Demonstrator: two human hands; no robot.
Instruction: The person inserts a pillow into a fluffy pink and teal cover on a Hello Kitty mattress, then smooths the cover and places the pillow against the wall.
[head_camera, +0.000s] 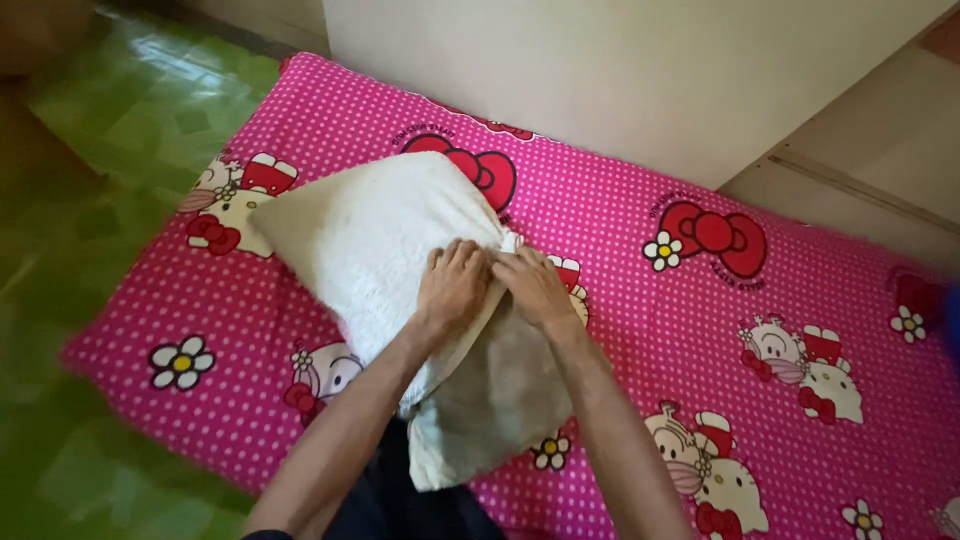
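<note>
On mattress (620, 230) | we grip white pillow (370, 240) edge, left hand (452, 285) and right hand (535, 285) both closed | judged soft, light, floppy; hold at corner seam

No packages, labels, signs or screens are showing in the head view.
</note>
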